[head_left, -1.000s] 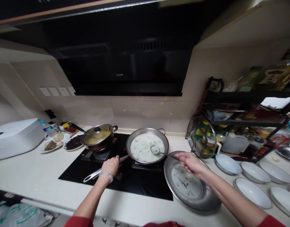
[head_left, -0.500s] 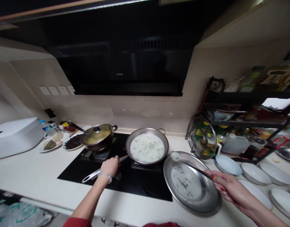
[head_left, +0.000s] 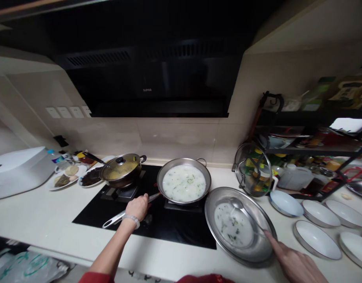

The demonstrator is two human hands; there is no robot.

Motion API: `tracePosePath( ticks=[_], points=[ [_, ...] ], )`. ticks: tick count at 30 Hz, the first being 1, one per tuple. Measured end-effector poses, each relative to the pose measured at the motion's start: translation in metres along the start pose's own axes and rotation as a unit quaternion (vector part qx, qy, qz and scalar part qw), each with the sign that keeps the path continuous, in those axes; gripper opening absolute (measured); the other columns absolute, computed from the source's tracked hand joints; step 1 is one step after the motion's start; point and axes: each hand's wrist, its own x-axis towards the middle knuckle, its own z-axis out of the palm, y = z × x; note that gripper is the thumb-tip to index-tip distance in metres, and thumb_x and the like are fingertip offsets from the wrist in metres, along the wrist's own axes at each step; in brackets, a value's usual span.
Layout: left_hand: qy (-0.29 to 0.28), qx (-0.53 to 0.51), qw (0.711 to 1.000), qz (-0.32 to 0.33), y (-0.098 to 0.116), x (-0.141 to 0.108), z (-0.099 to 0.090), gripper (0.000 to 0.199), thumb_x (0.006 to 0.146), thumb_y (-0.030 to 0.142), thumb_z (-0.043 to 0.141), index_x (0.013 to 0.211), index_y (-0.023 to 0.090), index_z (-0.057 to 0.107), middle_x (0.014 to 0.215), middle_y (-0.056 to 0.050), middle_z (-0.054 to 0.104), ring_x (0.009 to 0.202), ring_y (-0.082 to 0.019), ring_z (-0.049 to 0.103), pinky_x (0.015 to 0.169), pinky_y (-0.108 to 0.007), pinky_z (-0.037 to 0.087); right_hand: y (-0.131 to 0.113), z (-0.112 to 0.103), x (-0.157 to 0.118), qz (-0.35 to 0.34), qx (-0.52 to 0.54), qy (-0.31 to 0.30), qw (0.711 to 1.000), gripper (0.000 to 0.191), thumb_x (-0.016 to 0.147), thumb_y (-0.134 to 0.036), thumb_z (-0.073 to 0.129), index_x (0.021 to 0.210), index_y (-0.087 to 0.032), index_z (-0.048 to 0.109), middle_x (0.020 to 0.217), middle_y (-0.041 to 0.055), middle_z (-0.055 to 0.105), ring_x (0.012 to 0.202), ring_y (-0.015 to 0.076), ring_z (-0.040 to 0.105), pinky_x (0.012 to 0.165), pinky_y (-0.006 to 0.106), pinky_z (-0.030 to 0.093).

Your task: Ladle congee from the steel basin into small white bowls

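My left hand (head_left: 138, 208) is wrapped round the long metal handle of a wide pan (head_left: 208, 173) on the right burner. White soup with green bits (head_left: 185, 182) fills most of that pan. At the right, my right hand (head_left: 291, 257) grips a ladle (head_left: 238, 205) by its handle, fingers partly hidden. The ladle's bowl dips into a shallow pool of the same white soup (head_left: 228, 228) inside a large metal basin (head_left: 265, 251) on the counter, just right of the stove.
A lidded pot (head_left: 122, 173) stands on the left burner of the black cooktop (head_left: 175, 232). Plates of food (head_left: 64, 177) lie further left. Several white bowls (head_left: 318, 239) sit right of the basin, before a dark shelf rack (head_left: 310, 151). A glass lid (head_left: 254, 169) leans nearby. The range hood (head_left: 160, 78) hangs above.
My right hand has moved down and toward me. The ladle, earlier raised at the basin's far rim, now has its bowl down in the soup. My left hand stays on the pan handle.
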Motion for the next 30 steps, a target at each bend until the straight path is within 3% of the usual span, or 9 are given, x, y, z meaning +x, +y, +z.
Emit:
tracePosePath(
  ticks=[3, 8, 12, 15, 18, 21, 23, 26, 30],
  points=[
    [-0.003, 0.000, 1.000, 0.001, -0.001, 0.001, 0.003, 0.035, 0.090, 0.032, 0.039, 0.117, 0.013, 0.050, 0.104, -0.018, 0.066, 0.096, -0.029, 0.065, 0.076, -0.038, 0.049, -0.020, -0.022, 0.022, 0.005, 0.027, -0.030, 0.999, 0.054, 0.079, -0.027, 0.039, 0.129, -0.022, 0.057, 0.097, 0.0122, 0.074, 0.074, 0.0324, 0.071, 0.064, 0.040, 0.051],
    [0.000, 0.001, 1.000, 0.000, 0.001, 0.000, 0.000, 0.034, 0.089, 0.032, 0.040, 0.115, 0.013, 0.051, 0.102, -0.018, 0.067, 0.094, -0.029, 0.066, 0.076, -0.039, 0.049, -0.083, -0.045, 0.065, -0.063, 0.065, -0.006, 0.996, 0.050, 0.089, -0.028, 0.033, 0.134, -0.020, 0.052, 0.112, 0.0123, 0.069, 0.092, 0.0272, 0.069, 0.078, 0.035, 0.050],
    [-0.001, 0.004, 1.000, -0.005, 0.003, -0.002, -0.004, 0.031, 0.089, 0.033, 0.041, 0.112, 0.014, 0.052, 0.100, -0.017, 0.067, 0.093, -0.029, 0.066, 0.075, -0.039, 0.049, -0.133, -0.038, 0.097, -0.079, -0.035, -0.063, 0.994, 0.048, 0.090, -0.020, 0.034, 0.134, -0.015, 0.051, 0.086, 0.0144, 0.073, 0.079, 0.0281, 0.069, 0.071, 0.035, 0.048],
    [0.003, 0.000, 1.000, -0.007, 0.004, -0.003, -0.006, 0.031, 0.089, 0.032, 0.042, 0.111, 0.014, 0.052, 0.102, -0.018, 0.067, 0.094, -0.029, 0.066, 0.075, -0.038, 0.049, -0.155, -0.026, 0.118, -0.079, -0.071, -0.098, 0.990, 0.046, 0.090, -0.015, 0.033, 0.132, -0.011, 0.053, 0.080, 0.0177, 0.072, 0.076, 0.0300, 0.068, 0.066, 0.035, 0.046],
    [0.010, -0.004, 1.000, -0.005, 0.004, -0.004, -0.006, 0.031, 0.089, 0.032, 0.042, 0.110, 0.013, 0.053, 0.102, -0.018, 0.067, 0.094, -0.030, 0.066, 0.075, -0.038, 0.050, -0.165, -0.014, 0.133, -0.083, -0.010, -0.108, 0.991, 0.042, 0.088, -0.013, 0.036, 0.123, -0.012, 0.059, 0.087, 0.0176, 0.072, 0.084, 0.0276, 0.068, 0.071, 0.033, 0.045],
    [0.013, -0.008, 1.000, -0.004, 0.003, -0.004, -0.004, 0.031, 0.089, 0.032, 0.042, 0.111, 0.013, 0.053, 0.102, -0.018, 0.067, 0.094, -0.030, 0.066, 0.075, -0.039, 0.050, -0.167, -0.011, 0.140, -0.054, 0.144, -0.106, 0.982, 0.035, 0.086, -0.011, 0.040, 0.107, -0.012, 0.067, 0.093, 0.0142, 0.071, 0.088, 0.0220, 0.065, 0.073, 0.028, 0.045],
    [0.015, -0.011, 1.000, -0.006, 0.003, -0.004, -0.003, 0.031, 0.089, 0.032, 0.042, 0.110, 0.013, 0.053, 0.102, -0.018, 0.067, 0.094, -0.030, 0.066, 0.075, -0.039, 0.049, -0.167, -0.014, 0.141, 0.020, 0.274, -0.126, 0.953, 0.031, 0.084, -0.013, 0.041, 0.100, -0.011, 0.067, 0.076, 0.0080, 0.068, 0.068, 0.0165, 0.063, 0.060, 0.024, 0.045],
    [0.014, -0.012, 1.000, -0.009, 0.003, -0.004, -0.003, 0.031, 0.089, 0.032, 0.042, 0.110, 0.013, 0.053, 0.102, -0.018, 0.067, 0.094, -0.029, 0.066, 0.075, -0.038, 0.049, -0.167, -0.024, 0.137, 0.152, 0.428, -0.184, 0.872, 0.026, 0.083, -0.018, 0.045, 0.100, -0.012, 0.064, 0.048, -0.0045, 0.049, 0.036, 0.0080, 0.040, 0.037, 0.018, 0.027],
    [0.013, -0.012, 1.000, -0.003, 0.003, -0.004, -0.004, 0.029, 0.089, 0.033, 0.042, 0.109, 0.014, 0.053, 0.100, -0.018, 0.067, 0.093, -0.029, 0.066, 0.075, -0.038, 0.049, -0.164, -0.039, 0.127, 0.191, 0.513, -0.229, 0.805, 0.020, 0.082, -0.016, 0.047, 0.097, -0.012, 0.059, 0.043, -0.0086, 0.040, 0.031, 0.0033, 0.026, 0.034, 0.014, 0.013]
  ],
)
